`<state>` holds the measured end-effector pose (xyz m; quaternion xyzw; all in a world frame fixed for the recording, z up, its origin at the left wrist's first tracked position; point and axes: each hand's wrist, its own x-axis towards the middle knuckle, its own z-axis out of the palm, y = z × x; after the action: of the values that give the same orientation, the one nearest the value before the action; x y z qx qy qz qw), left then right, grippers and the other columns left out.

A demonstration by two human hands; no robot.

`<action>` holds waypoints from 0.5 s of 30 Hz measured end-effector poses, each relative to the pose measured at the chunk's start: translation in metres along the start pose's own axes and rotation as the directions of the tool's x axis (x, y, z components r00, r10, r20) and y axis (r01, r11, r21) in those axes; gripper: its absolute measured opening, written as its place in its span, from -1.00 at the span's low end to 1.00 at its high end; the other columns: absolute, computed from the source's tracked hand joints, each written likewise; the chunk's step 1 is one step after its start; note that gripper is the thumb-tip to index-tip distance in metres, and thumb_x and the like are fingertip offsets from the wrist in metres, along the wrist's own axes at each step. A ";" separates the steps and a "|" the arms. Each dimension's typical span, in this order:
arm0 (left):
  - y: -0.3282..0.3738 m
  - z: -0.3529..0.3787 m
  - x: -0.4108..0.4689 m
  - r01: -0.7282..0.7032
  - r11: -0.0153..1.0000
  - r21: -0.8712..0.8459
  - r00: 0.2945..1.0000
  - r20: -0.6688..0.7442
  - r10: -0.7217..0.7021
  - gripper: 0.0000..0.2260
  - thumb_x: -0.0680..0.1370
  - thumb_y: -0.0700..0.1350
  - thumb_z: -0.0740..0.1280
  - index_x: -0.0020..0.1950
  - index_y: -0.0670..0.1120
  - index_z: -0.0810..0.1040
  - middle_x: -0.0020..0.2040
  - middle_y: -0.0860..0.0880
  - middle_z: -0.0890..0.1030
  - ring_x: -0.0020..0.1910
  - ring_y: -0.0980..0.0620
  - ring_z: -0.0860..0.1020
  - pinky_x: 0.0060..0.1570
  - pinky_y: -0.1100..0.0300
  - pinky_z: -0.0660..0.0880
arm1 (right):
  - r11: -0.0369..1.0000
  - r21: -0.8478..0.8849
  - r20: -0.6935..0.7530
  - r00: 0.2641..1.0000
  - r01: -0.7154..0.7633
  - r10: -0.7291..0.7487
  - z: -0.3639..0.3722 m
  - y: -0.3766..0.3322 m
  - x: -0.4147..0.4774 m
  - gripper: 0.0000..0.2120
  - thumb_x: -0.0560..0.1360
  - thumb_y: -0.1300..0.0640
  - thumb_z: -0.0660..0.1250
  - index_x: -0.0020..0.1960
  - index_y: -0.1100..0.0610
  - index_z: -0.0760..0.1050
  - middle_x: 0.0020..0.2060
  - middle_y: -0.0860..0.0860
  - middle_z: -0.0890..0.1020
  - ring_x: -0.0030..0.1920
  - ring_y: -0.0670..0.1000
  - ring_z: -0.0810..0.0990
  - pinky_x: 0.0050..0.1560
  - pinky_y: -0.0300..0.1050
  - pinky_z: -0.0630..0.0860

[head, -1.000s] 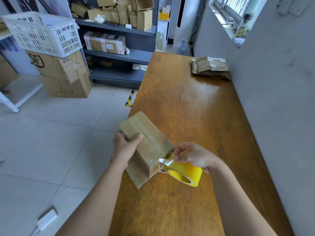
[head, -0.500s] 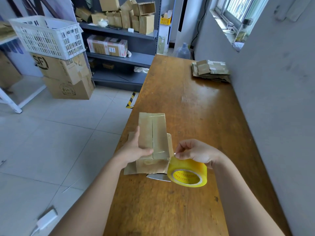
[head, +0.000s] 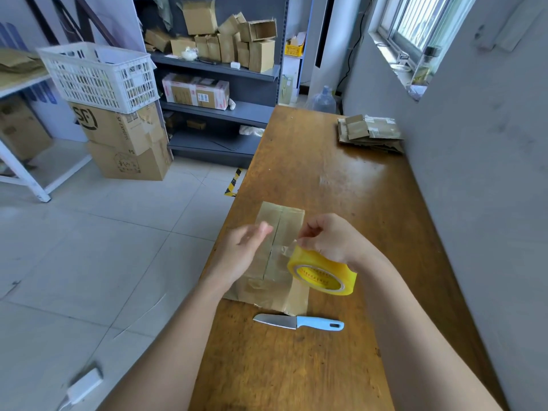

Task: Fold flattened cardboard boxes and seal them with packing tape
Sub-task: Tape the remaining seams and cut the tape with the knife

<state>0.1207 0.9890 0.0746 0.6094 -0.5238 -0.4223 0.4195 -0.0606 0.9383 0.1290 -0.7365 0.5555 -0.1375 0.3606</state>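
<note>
The fingers (head: 311, 229) of the right hand (head: 332, 238) are curled at the top of the yellow tape roll (head: 321, 274). The clear strip drawn from it appears to be pinched between them. The fingers (head: 262, 228) of the left hand (head: 240, 250) are blurred; they seem to be held straight and close together, laid over the left flap of the cardboard box (head: 281, 221). Whether they press on it cannot be told.

The box stands folded on the near left part of the worktop (head: 326, 179), its top flaps closed with the seam running away from the person. Glossy tape is seen on the near side and over the near end of the seam. It is judged that folding is done for this box and sealing is under way. The strip has yet to be run along the rest of the seam, pressed flat and cut. A knife (head: 299, 321) with a pale blue handle lies just in front of the box. A stack of flattened boxes (head: 370, 133) is left at the far right, against the wall.

The worktop is of worn brown wood. Beyond it are seen a tiled floor, a white basket (head: 100, 75) on large cartons, grey shelves (head: 219, 72) loaded with small boxes, and a window with a bottle (head: 427, 63) on its sill.
</note>
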 end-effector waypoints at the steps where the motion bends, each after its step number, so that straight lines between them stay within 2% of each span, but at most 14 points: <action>1: 0.009 0.000 -0.001 -0.024 1.000 -0.001 0.999 0.028 0.024 -0.75 0.54 0.22 0.24 0.02 0.14 0.61 0.09 0.23 0.61 0.10 0.30 0.51 0.10 0.26 0.39 | 1.000 -0.010 -0.014 1.000 0.018 -0.018 0.000 -0.004 0.000 -0.88 0.45 0.21 0.42 -0.24 0.05 0.57 -0.35 -0.10 0.52 -0.32 -0.13 0.44 -0.29 -0.28 0.38; 4: 0.026 0.001 0.003 -0.060 0.997 0.053 0.993 0.105 0.054 -0.94 0.50 0.02 0.43 -0.16 0.10 0.66 -0.19 0.15 0.68 -0.14 0.21 0.60 0.02 0.12 0.53 | 0.998 0.005 -0.071 0.996 0.060 -0.060 0.001 -0.011 0.001 -0.89 0.43 0.19 0.42 -0.25 0.04 0.59 -0.36 -0.11 0.55 -0.33 -0.14 0.46 -0.29 -0.28 0.40; 7: 0.031 0.001 0.006 -0.076 0.994 0.084 0.995 0.068 0.070 -0.91 0.49 -0.12 0.44 -0.22 -0.02 0.66 -0.32 0.06 0.65 -0.36 0.18 0.52 -0.10 0.03 0.54 | 0.995 0.008 -0.106 0.990 0.099 -0.098 0.001 -0.014 0.001 -0.92 0.44 0.19 0.42 -0.21 0.05 0.63 -0.32 -0.11 0.58 -0.29 -0.14 0.48 -0.27 -0.32 0.41; 10: 0.035 -0.001 0.006 -0.076 0.992 0.100 0.996 0.057 0.070 -0.86 0.51 -0.15 0.42 -0.26 -0.06 0.62 -0.36 0.06 0.60 -0.42 0.18 0.48 -0.18 0.10 0.49 | 0.989 -0.023 -0.120 0.982 0.147 -0.149 0.001 -0.015 0.000 -0.92 0.45 0.18 0.41 -0.18 0.04 0.65 -0.23 -0.07 0.64 -0.18 -0.10 0.54 -0.19 -0.32 0.43; 12: 0.039 -0.001 0.007 -0.084 0.988 0.130 0.996 0.036 0.080 -0.84 0.54 -0.14 0.39 -0.25 -0.07 0.59 -0.39 0.05 0.56 -0.40 0.13 0.47 -0.19 0.11 0.46 | 0.984 -0.016 -0.132 0.975 0.178 -0.179 0.001 -0.014 0.000 -0.95 0.47 0.14 0.42 -0.09 0.03 0.65 -0.19 -0.08 0.63 -0.13 -0.09 0.55 -0.15 -0.27 0.43; 13: 0.041 -0.003 0.007 -0.088 0.986 0.144 0.996 0.018 0.086 -0.84 0.55 -0.14 0.37 -0.23 -0.09 0.59 -0.40 0.05 0.53 -0.39 0.10 0.46 -0.19 0.11 0.44 | 0.983 0.011 -0.129 0.975 0.184 -0.181 0.001 -0.013 0.000 -0.88 0.48 0.10 0.43 0.02 0.01 0.64 -0.16 -0.09 0.62 -0.11 -0.10 0.54 -0.10 -0.25 0.41; 15: 0.046 -0.006 0.009 -0.092 0.983 0.156 0.996 -0.005 0.093 -0.86 0.56 -0.15 0.34 -0.19 -0.14 0.58 -0.40 0.07 0.50 -0.35 0.07 0.45 -0.18 0.11 0.42 | 0.982 0.134 -0.085 0.989 0.132 -0.122 0.001 -0.009 0.001 -0.56 0.46 -0.03 0.45 0.31 -0.10 0.45 -0.06 -0.04 0.60 -0.08 -0.08 0.55 -0.04 -0.20 0.43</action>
<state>0.1144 0.9756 0.1196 0.6180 -0.5802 -0.3562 0.3930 -0.0534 0.9388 0.1343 -0.7378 0.5099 -0.2266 0.3799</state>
